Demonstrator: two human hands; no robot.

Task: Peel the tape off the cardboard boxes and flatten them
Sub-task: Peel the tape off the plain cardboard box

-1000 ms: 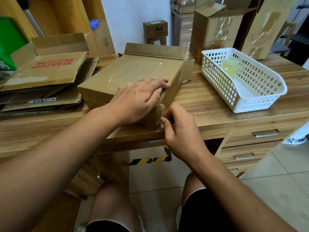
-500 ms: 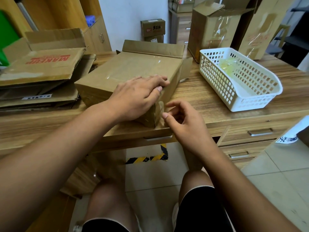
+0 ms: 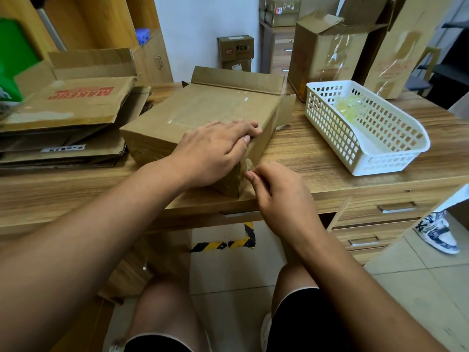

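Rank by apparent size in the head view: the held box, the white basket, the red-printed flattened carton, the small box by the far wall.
1. Held box
2-3. Red-printed carton and white basket: too alike to rank.
4. Small far box, though distance shrinks it.

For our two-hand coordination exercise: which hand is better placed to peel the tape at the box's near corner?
The right hand: its fingertips are at the lifted tape there; the left hand lies flat on the box, steadying it.
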